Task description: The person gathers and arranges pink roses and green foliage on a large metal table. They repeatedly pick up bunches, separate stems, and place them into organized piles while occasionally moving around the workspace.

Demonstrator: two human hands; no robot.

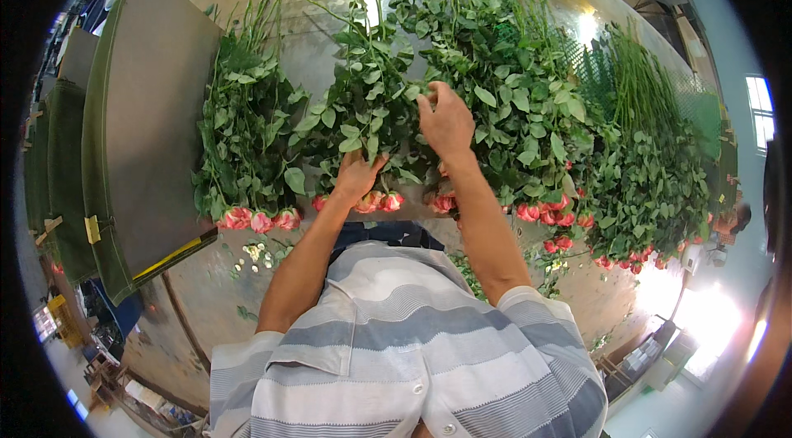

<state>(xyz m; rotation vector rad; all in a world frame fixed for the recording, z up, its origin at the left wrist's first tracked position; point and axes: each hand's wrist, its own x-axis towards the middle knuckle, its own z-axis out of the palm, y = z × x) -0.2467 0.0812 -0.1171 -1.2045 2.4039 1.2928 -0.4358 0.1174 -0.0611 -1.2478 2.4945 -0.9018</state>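
Rose stems with green leaves lie in bunches across a metal table, their red and pale blooms toward me. My left hand [356,179] is at the middle bunch [371,79], its fingers partly under the leaves just above the rose blooms [378,201]; whether it grips a stem is hidden. My right hand [447,119] is raised over the leaves between the middle bunch and the large pile of roses [507,79], thumb and forefinger curled near a leaf. Whether they pinch it cannot be told. Another bunch of roses [247,122] lies to the left.
A grey upright panel with green cloth edging [161,110] stands at the left. More long-stemmed roses [649,128] lie at the right by green netting [687,98]. Leaves and pale petals [257,255] are scattered on the floor near me. At the far right edge a person [733,218] is partly visible.
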